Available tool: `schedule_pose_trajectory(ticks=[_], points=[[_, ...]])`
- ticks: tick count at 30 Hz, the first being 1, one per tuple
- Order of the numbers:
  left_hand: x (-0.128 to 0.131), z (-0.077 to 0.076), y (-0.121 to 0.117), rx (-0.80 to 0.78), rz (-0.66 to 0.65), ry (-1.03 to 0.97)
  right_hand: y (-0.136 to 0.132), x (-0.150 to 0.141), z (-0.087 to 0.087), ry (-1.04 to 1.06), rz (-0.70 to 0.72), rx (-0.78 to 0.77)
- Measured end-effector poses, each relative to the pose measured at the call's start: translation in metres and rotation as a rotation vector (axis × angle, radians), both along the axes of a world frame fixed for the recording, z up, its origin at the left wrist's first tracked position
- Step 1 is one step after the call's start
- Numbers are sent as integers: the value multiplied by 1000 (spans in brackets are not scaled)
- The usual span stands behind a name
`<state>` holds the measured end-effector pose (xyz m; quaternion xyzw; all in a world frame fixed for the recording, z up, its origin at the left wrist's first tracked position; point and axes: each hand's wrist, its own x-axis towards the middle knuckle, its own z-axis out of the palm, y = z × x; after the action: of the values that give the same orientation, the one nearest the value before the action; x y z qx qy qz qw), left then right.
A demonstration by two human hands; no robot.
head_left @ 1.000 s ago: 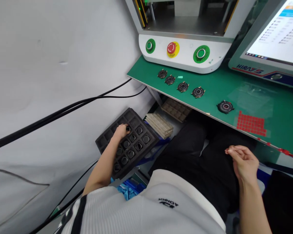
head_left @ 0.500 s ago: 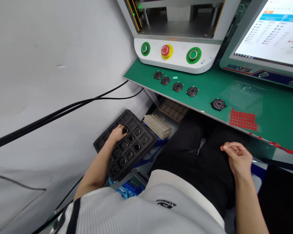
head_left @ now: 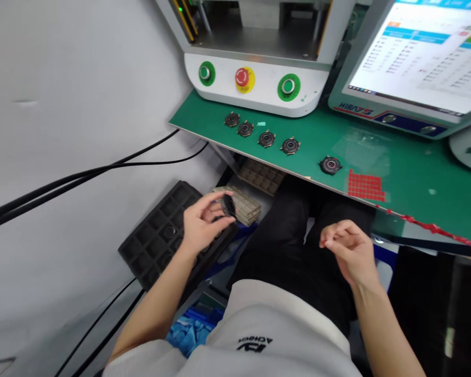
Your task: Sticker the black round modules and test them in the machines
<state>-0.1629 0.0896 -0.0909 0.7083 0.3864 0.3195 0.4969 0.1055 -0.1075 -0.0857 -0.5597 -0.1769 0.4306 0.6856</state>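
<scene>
Head camera: showing a black tray [head_left: 143, 238] below and left of the fingers of the left hand [head_left: 199, 226]. Gripping a dark disc [head_left: 228, 205] on edge between those fingertips and the thumb. Seeing pale stacked trays [head_left: 249, 207] just past the fingertips, and four watches [head_left: 267, 139] farther off on the green table [head_left: 310, 128]. Seeing a lone watch [head_left: 330, 165] beyond the fingers of the right hand [head_left: 351, 254]. Holding those fingers curled near the thumb, being unable to tell whether pinching something tiny. Showing red stickers [head_left: 365, 186] past the same fingers.
</scene>
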Motion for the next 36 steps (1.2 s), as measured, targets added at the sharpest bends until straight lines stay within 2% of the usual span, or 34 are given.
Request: schedule_pose_trajectory(ticks=[2, 3, 6, 9, 16, 20, 25, 36], points=[[45, 12, -24, -37, -207, -319, 10, -17, 28, 109, 43, 81], [65, 17, -36, -55, -288, -399, 14, -23, 41, 161, 54, 110], [106, 30, -62, -82, -442, -498, 19, -32, 68, 273, 42, 148], [125, 36, -73, -44, -516, -536, 14, -31, 80, 341, -2, 152], [130, 47, -71, 258, -546, -409, -3, -30, 85, 379, -31, 98], [129, 57, -69, 366, -549, -336, -4, -31, 86, 388, -29, 80], [131, 63, -67, 414, -550, -342, -3, -32, 87, 350, -68, 36], [133, 65, -65, 438, -567, -349, 0, -31, 84, 394, -51, 55]])
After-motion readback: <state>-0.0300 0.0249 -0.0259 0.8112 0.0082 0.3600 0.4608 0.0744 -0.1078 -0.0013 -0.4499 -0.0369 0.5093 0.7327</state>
